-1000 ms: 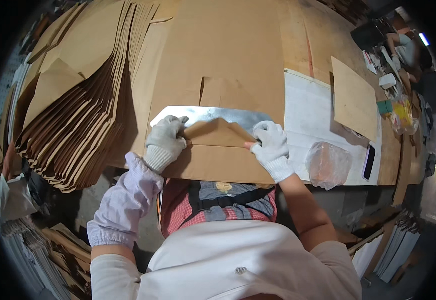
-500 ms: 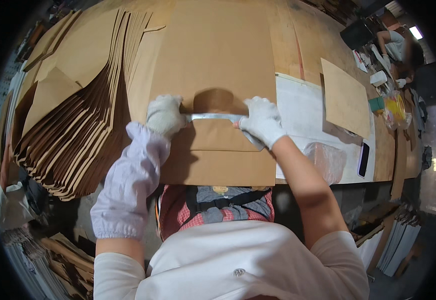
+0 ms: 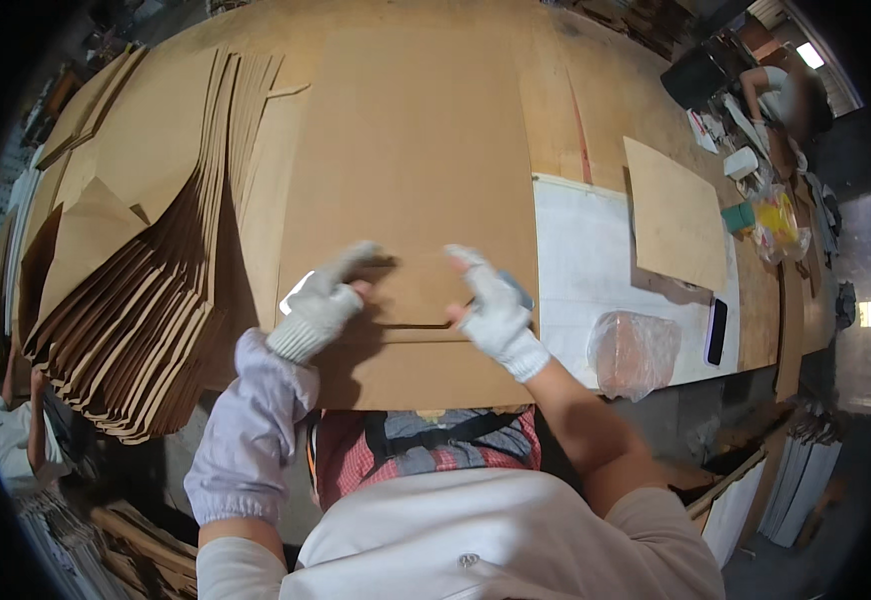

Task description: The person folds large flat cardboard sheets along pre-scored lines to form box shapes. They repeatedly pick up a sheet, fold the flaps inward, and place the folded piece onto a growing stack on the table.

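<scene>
A long brown kraft paper sheet (image 3: 406,160) lies before me, with a dark crease or slit across its near part and a folded band (image 3: 426,370) at its near edge. My left hand (image 3: 328,297), in a white glove with bare fingertips, hovers over its left side, fingers apart and partly blurred. Opposite it, my right hand (image 3: 496,312), gloved alike, has its fingers stretched and thumb apart. Only paper shows between them. A bright white piece (image 3: 296,293) peeks out beside the left glove and a bluish piece (image 3: 520,290) behind the right; I cannot tell what either is.
Fanned brown paper sheets (image 3: 146,330) are stacked at left. On the right are a white sheet (image 3: 581,240), a tan board (image 3: 676,215), a plastic-wrapped block (image 3: 636,350) and a phone (image 3: 718,332). One person (image 3: 791,95) works far right, another (image 3: 31,430) at far left.
The pale shiny strip stretched between my hands is no longer visible there. Both hands have come nearer to me and closer together, with fingers loosened. The scene has shifted slightly down and left.
</scene>
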`<action>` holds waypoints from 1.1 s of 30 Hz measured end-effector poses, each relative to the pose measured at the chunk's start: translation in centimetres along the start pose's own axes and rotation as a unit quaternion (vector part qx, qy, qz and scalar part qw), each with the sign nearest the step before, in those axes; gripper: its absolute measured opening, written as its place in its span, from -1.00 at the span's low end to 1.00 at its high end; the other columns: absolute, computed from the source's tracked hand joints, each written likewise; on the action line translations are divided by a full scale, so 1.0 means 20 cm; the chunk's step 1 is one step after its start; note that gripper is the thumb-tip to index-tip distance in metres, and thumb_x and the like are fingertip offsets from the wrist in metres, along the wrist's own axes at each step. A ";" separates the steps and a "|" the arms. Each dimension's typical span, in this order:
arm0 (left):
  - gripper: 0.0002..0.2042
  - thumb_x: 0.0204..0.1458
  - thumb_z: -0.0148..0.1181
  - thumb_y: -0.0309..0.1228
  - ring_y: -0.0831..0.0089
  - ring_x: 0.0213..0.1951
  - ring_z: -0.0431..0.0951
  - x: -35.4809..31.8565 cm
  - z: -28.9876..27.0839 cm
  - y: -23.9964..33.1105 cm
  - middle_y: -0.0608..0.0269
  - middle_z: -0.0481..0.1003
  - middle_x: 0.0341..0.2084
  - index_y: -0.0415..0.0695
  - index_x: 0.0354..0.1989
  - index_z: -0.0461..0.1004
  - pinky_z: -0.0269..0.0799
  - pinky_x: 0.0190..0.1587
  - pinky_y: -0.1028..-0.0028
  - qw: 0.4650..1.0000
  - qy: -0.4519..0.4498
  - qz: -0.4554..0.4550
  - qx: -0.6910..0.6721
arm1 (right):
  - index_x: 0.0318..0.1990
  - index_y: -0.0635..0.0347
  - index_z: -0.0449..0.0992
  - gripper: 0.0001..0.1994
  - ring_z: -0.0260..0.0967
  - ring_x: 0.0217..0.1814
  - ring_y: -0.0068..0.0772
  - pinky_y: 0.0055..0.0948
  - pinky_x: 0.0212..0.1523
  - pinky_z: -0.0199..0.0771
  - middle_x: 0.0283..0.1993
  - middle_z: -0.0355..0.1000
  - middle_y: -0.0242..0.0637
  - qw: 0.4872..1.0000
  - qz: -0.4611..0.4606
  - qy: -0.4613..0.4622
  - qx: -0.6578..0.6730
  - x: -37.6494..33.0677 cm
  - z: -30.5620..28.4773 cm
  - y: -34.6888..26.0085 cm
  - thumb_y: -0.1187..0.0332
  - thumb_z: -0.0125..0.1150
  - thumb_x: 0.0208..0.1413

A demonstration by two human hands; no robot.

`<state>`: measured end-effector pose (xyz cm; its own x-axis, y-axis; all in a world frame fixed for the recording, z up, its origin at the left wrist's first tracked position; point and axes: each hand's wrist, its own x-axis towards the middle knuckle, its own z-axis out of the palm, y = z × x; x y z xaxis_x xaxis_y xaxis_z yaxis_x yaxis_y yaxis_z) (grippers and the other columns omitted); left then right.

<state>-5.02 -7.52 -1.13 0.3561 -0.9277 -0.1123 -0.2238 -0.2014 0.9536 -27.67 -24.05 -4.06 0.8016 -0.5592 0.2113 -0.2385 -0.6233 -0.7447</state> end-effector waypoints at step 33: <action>-0.88 0.26 0.07 -0.35 0.14 -0.32 0.55 -0.42 -2.15 1.11 0.08 0.54 -0.37 -0.03 -0.14 0.50 0.46 -0.29 0.28 0.621 0.441 0.115 0.638 | 0.35 0.22 0.32 -0.45 0.43 0.26 -0.13 -0.32 0.26 0.39 0.22 0.46 0.02 0.964 -0.067 -0.057 0.251 1.17 0.43 -1.13 0.43 0.13 0.17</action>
<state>26.01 9.36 32.95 0.4137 -0.5579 0.7194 -0.6967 -0.7027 -0.1444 1.22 -18.47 12.26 0.8691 -0.4093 0.2776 0.1445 -0.3268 -0.9340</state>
